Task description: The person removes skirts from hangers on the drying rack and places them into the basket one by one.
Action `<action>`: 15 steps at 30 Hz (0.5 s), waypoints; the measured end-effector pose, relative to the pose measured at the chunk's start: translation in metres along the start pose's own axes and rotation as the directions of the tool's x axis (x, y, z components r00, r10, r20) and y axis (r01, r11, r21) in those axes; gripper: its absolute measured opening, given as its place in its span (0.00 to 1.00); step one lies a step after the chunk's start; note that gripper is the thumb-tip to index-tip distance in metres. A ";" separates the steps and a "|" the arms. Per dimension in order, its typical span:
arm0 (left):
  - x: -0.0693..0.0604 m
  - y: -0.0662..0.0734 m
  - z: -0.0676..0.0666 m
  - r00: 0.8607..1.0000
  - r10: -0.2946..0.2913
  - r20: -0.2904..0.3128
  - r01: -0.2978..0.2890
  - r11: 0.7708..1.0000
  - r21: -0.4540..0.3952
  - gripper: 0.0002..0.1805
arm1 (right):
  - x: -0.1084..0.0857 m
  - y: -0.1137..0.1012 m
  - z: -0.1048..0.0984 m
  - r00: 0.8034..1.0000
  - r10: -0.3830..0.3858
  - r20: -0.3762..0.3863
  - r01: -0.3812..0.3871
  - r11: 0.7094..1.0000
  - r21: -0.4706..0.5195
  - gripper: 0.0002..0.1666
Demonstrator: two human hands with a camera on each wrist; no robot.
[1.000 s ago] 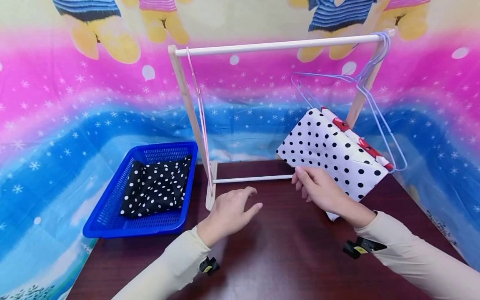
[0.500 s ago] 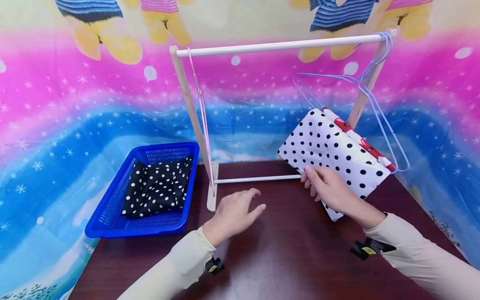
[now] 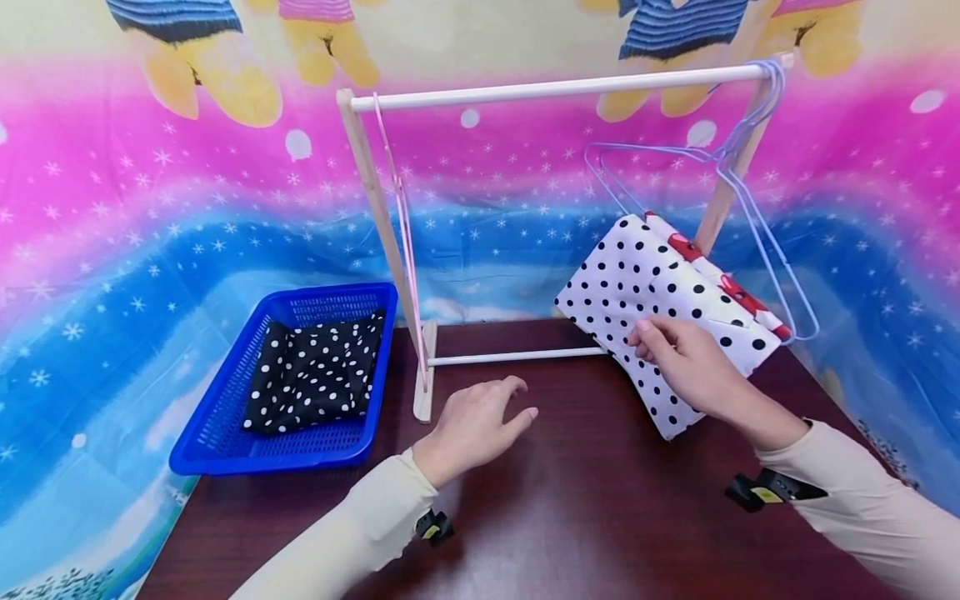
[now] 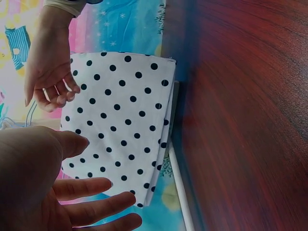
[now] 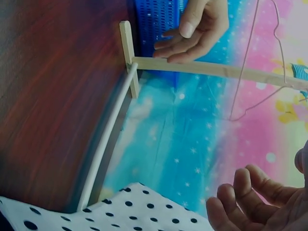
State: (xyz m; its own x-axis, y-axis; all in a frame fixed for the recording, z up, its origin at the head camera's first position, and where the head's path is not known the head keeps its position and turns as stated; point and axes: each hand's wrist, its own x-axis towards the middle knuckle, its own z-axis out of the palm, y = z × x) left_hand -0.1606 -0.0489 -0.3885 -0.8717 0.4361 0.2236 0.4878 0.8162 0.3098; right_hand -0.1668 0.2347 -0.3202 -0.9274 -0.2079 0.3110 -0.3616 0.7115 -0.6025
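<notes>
A white cloth with black dots point(image 3: 622, 275) hangs from a purple hanger point(image 3: 772, 242) at the rack's right end, with a red-and-white cloth point(image 3: 738, 293) behind it. In the head view my right hand point(image 3: 693, 367) is in front of the dotted cloth, fingers loosely bent and holding nothing; the right wrist view shows the cloth beside its fingers. My left hand point(image 3: 472, 425) hovers over the table, thumb and fingers apart, holding nothing. From the left wrist view, the dotted cloth point(image 4: 120, 110) lies beyond the left hand point(image 4: 91, 192).
A blue basket point(image 3: 187, 442) at the left holds a black cloth with white dots point(image 3: 318, 375). Pink hangers point(image 3: 405, 233) hang at the left end of the rack's top rod point(image 3: 555, 87). A lower rod point(image 3: 517, 357) crosses near the brown table's point(image 3: 570, 517) back.
My right hand has moved to the right, across the front of the white dotted cloth. My left hand has shifted slightly right. The basket and hangers have stayed in place.
</notes>
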 end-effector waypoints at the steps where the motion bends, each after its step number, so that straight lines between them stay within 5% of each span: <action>1: 0.000 0.000 0.000 1.000 0.001 0.000 -0.001 1.000 -0.002 0.21 | 0.000 0.001 -0.002 1.000 0.004 -0.007 -0.004 1.000 -0.013 0.22; 15: 0.007 0.005 0.002 1.000 0.012 0.008 -0.012 0.999 -0.030 0.22 | -0.001 -0.007 -0.034 0.996 0.022 -0.088 -0.029 0.997 -0.077 0.21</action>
State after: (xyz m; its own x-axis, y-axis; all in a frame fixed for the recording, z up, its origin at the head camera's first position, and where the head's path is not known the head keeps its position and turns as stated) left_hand -0.1641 -0.0409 -0.3873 -0.8659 0.4493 0.2198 0.4996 0.7991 0.3345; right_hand -0.1604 0.2530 -0.2908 -0.9230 -0.1320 0.3614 -0.3262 0.7666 -0.5531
